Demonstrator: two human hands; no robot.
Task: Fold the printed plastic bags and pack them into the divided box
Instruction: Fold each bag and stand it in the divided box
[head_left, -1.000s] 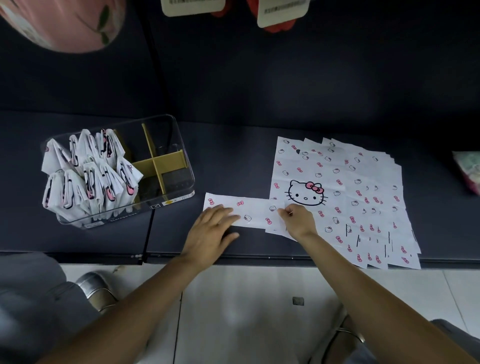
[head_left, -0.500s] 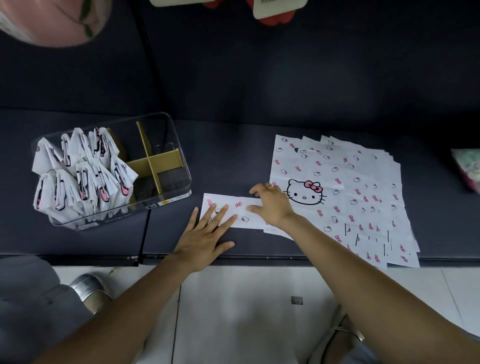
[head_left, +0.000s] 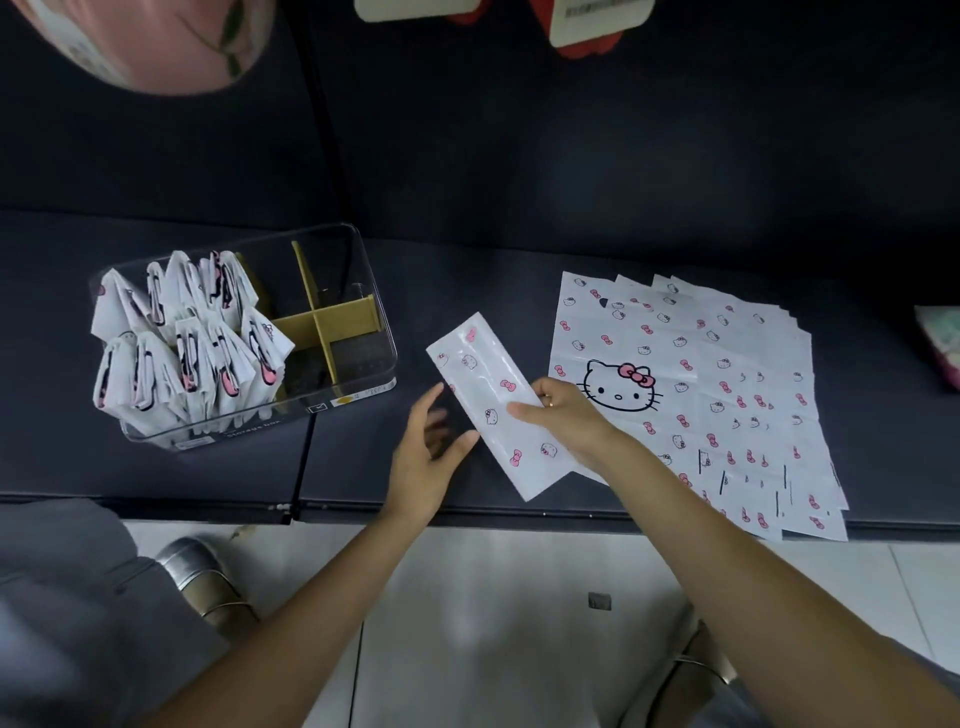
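A white plastic bag folded into a long strip (head_left: 485, 392), printed with pink bows, lies tilted diagonally over the dark shelf. My right hand (head_left: 563, 418) grips its right edge near the middle. My left hand (head_left: 428, 457) hovers just left of the strip's lower part, fingers spread and relaxed, thumb close to the strip's edge. A fanned stack of flat printed bags (head_left: 727, 395) lies to the right, the top one showing a cat face. At the left stands a clear divided box (head_left: 363, 280) with yellow dividers (head_left: 332, 322); several folded bags (head_left: 187, 338) fill its left compartments.
The dark shelf (head_left: 493, 280) ends in a front edge just under my wrists, with white floor tiles below. A pink round object (head_left: 150, 41) hangs at top left, tags at top centre. A pale packet (head_left: 940, 343) lies at the far right edge.
The folded strip lay flat and horizontal under both hands; now my right hand has lifted and turned it to a diagonal. My left hand has come off it.
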